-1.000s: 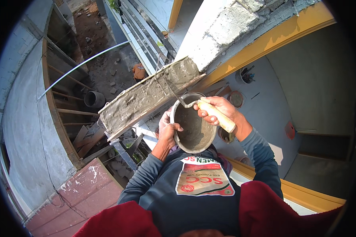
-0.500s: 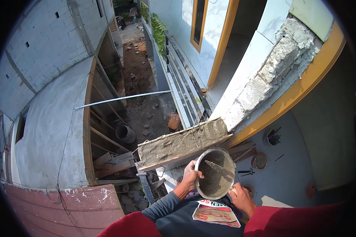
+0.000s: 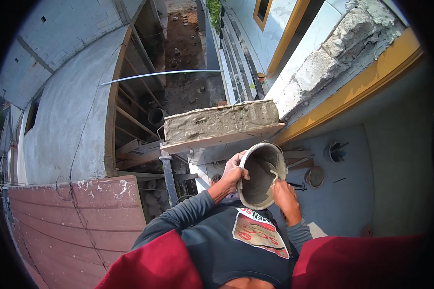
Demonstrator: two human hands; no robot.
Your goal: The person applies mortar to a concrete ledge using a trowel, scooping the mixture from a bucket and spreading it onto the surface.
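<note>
My left hand (image 3: 232,174) grips the left rim of a grey bucket (image 3: 270,153), its thumb hooked over the edge. Wet grey mortar (image 3: 256,179) coats the inside, and the bucket tilts close to my chest. At the bucket's right side, my right hand (image 3: 284,197) is closed on a trowel (image 3: 274,172); its blade is down in the bucket and partly hidden. Just beyond the bucket lies a narrow beam (image 3: 212,122) topped with rough wet mortar, with a wooden board (image 3: 222,138) along its near side.
Broken masonry (image 3: 318,67) meets the beam's right end beside an orange-yellow frame (image 3: 352,89). Below right, a tool bucket (image 3: 333,151) and a round container (image 3: 315,177) stand on the floor. A reddish metal roof (image 3: 77,212) lies left, and a deep gap drops beyond the beam.
The view has tilted downward, so the beam and bucket sit higher in it. My right hand has moved from beside the bucket to over its right rim, shifting the trowel inside.
</note>
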